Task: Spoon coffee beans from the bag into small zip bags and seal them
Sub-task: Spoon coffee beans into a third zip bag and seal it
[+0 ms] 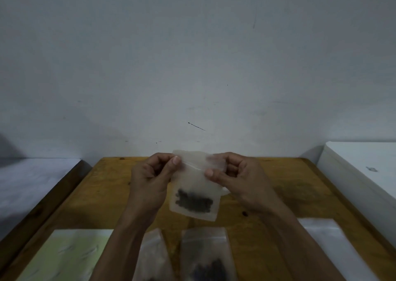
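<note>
A small clear zip bag point(196, 191) hangs upright above the wooden table point(107, 195), with dark coffee beans point(194, 203) pooled at its bottom. My left hand point(150, 180) pinches the bag's top left corner at the zip strip. On the right end of that strip, my right hand point(237, 177) pinches with thumb and fingers. Two more small zip bags with beans lie flat near the front edge, one point(153, 257) on the left and one point(206, 257) just right of it. No spoon and no large bean bag are in view.
A yellowish flat sheet or pouch point(68, 255) lies at the front left of the table. White clear plastic packets point(334, 246) lie at the front right. A white box point(364, 169) stands right of the table, a grey surface point(27, 184) left of it. A loose bean point(244, 213) lies on the wood.
</note>
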Demonstrator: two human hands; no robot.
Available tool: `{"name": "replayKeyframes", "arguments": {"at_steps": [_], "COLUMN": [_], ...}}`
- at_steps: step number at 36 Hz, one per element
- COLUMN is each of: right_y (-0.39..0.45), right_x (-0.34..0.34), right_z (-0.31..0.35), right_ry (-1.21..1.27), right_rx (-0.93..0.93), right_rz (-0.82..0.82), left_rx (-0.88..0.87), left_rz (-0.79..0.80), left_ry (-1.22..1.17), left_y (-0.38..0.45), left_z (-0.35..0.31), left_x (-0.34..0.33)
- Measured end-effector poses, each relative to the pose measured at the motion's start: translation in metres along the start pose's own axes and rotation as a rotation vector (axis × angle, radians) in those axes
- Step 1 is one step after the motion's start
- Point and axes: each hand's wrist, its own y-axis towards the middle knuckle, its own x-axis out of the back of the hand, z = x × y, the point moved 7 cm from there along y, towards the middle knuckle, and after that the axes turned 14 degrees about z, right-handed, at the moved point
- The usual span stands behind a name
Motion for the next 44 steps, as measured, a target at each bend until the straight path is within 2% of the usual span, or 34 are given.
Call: {"name": "replayKeyframes", "arguments": {"at_steps": [4,7,16,23,32,44], "right_y": [-0.001,-0.003,-0.016,-0.022,-0.029,-0.032], "right_x": [-0.002,-0.007,-0.025,-0.04,-0.047,-0.061], "right_z": [0.003,-0.002,-0.005,-0.004,0.004,0.007], "right_ry": [-0.005,0.005,0.177,0.147,0.235,0.352], "right_rx": [0.035,-0.01,-0.07,-0.069,-0.071,-0.08], "right_rz": [-0.116,-0.095,-0.133,-0.124,-0.118,-0.091], "left_rx": [0.064,0.107,0.146,0.179,0.206,0.243], "left_rz": [0.069,0.14,0.036,-0.003,-0.077,-0.096], "left_ry": [-0.036,0.011,0.006,-0.002,-0.078,-0.145], "left_y": [-0.005,-0.011,-0.03,-0.046,-0.063,-0.081], "left_z": [0.002,0.001,0.0,0.001,-0.006,-0.018], "left_x": [-0.009,-0.022,-0.019,-0.01,0.011,0.023]}}
